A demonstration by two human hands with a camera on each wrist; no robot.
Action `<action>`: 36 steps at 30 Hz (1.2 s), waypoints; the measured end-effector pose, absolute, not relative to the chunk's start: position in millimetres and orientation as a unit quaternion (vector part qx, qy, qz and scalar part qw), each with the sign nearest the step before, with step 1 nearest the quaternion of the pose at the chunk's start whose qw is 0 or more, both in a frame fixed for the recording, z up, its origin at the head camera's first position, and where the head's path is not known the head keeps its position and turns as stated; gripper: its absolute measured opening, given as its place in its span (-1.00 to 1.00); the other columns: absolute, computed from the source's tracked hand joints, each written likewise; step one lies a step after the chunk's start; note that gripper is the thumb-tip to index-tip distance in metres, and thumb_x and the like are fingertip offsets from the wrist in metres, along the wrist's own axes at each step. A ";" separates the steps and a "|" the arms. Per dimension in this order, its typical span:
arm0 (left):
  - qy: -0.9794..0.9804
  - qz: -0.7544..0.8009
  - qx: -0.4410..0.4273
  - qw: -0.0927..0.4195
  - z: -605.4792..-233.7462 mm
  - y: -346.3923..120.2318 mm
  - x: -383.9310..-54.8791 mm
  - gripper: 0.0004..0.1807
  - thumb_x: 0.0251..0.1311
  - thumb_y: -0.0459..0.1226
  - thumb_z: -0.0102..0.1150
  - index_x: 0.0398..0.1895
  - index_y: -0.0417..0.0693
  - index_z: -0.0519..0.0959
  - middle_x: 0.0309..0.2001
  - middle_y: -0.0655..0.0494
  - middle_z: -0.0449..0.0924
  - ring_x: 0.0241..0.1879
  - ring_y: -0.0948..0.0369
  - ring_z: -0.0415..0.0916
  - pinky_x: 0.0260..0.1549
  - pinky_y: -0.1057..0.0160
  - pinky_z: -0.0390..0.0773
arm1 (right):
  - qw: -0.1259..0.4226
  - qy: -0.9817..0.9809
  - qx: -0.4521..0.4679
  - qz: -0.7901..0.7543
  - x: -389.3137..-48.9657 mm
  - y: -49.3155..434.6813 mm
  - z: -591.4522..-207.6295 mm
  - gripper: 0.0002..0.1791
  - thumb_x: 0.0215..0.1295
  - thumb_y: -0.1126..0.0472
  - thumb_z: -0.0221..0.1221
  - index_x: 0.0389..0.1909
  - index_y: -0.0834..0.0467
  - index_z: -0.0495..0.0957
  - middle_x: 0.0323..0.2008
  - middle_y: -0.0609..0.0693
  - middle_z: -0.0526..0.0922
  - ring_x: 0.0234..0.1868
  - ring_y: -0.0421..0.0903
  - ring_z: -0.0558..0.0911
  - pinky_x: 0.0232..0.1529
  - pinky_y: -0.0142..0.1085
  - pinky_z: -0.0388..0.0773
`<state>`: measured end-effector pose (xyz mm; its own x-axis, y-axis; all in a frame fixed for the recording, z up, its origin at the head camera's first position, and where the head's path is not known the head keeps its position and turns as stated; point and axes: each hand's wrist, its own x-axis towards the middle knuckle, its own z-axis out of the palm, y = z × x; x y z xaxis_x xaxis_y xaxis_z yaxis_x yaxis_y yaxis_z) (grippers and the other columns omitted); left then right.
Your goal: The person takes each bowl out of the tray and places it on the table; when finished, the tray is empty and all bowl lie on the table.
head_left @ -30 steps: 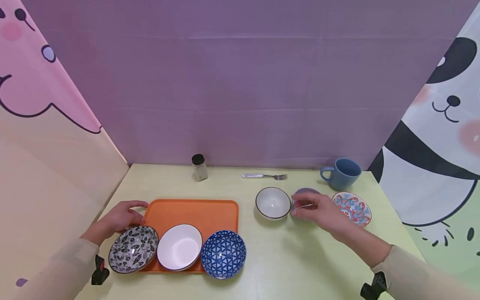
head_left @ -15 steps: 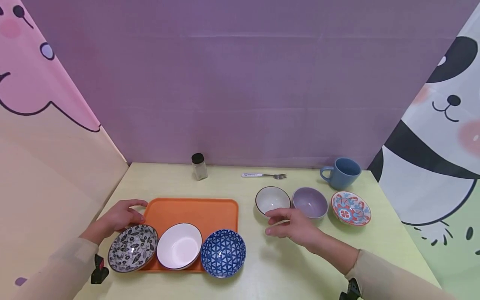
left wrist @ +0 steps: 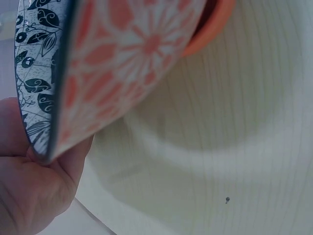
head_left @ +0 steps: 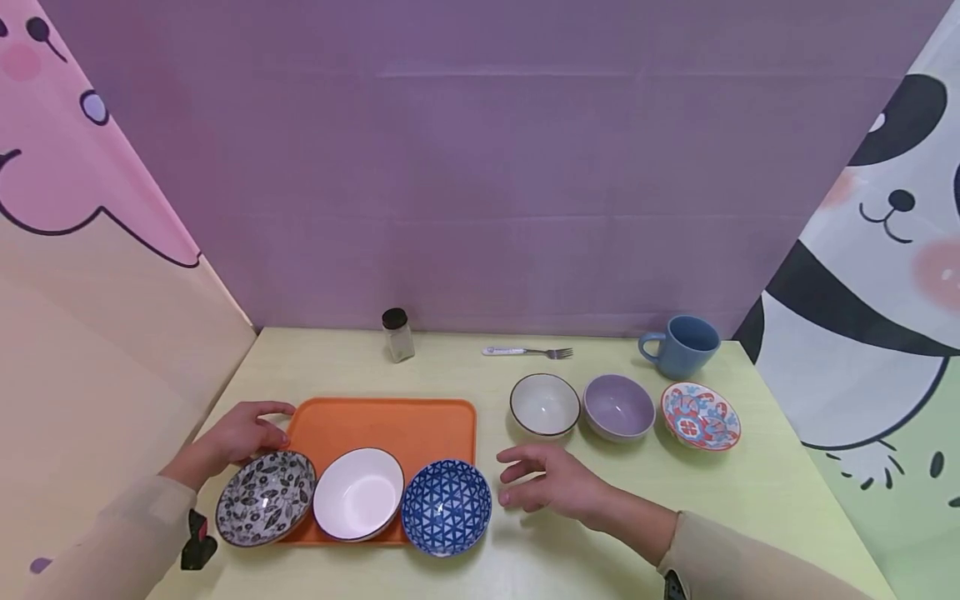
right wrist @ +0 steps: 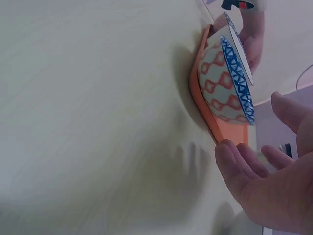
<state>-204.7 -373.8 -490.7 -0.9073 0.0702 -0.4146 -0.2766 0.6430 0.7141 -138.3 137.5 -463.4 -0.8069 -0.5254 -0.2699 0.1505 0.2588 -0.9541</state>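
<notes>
The left hand (head_left: 238, 433) pinches the floral bowl (head_left: 267, 498) at the near left corner of the tray (head_left: 375, 423). The blue bowl (head_left: 447, 508) sits at its near right corner. Right of the tray, the right hand (head_left: 553, 485), loosely spread, holds nothing.

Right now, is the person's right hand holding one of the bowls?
No, the right hand has nothing in its grasp, and a gap shows between it and the blue-patterned bowl.
</notes>
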 end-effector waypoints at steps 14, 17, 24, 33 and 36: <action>0.882 0.417 -0.064 0.210 -492.2 -372.6 -203.0 -0.39 0.34 -0.38 0.19 0.43 -0.29 0.30 -0.22 -0.04 0.75 -0.31 0.10 0.65 -0.38 0.11 0.63 | 0.326 0.702 -0.121 -0.622 -128.0 115.3 -480.7 -0.28 0.14 0.34 0.45 0.36 0.21 0.46 0.04 0.24 0.64 -0.18 -0.01 0.74 -0.16 0.01 0.73; 0.882 0.416 -0.064 0.211 -491.7 -372.9 -203.5 -0.39 0.34 -0.37 0.20 0.43 -0.29 0.30 -0.21 -0.04 0.75 -0.30 0.10 0.65 -0.36 0.11 0.62 | 0.328 0.698 -0.119 -0.625 -127.0 111.9 -481.4 -0.25 0.14 0.37 0.44 0.38 0.21 0.44 0.03 0.25 0.63 -0.21 -0.02 0.73 -0.20 0.01 0.74; 0.881 0.419 -0.060 0.212 -491.4 -374.4 -205.4 -0.37 0.35 -0.36 0.20 0.44 -0.30 0.28 -0.17 -0.09 0.75 -0.29 0.11 0.67 -0.35 0.09 0.66 | 0.327 0.695 -0.103 -0.632 -127.2 107.3 -484.8 -0.22 0.12 0.42 0.43 0.40 0.21 0.41 0.03 0.27 0.64 -0.22 0.01 0.74 -0.23 0.00 0.75; 0.880 0.421 -0.060 0.213 -486.5 -372.3 -203.3 -0.38 0.35 -0.37 0.19 0.44 -0.32 0.27 -0.13 -0.14 0.74 -0.28 0.11 0.67 -0.35 0.07 0.69 | 0.335 0.673 -0.083 -0.654 -126.3 102.7 -484.8 -0.22 0.13 0.48 0.40 0.41 0.22 0.39 0.00 0.32 0.69 -0.19 0.06 0.77 -0.22 0.04 0.74; 0.880 0.421 -0.061 0.212 -486.8 -372.3 -203.4 -0.38 0.35 -0.37 0.19 0.44 -0.31 0.28 -0.14 -0.13 0.74 -0.27 0.11 0.67 -0.35 0.07 0.70 | 0.338 0.669 -0.078 -0.657 -128.0 102.0 -485.9 -0.24 0.15 0.49 0.38 0.40 0.23 0.39 -0.02 0.33 0.72 -0.21 0.07 0.78 -0.22 0.05 0.74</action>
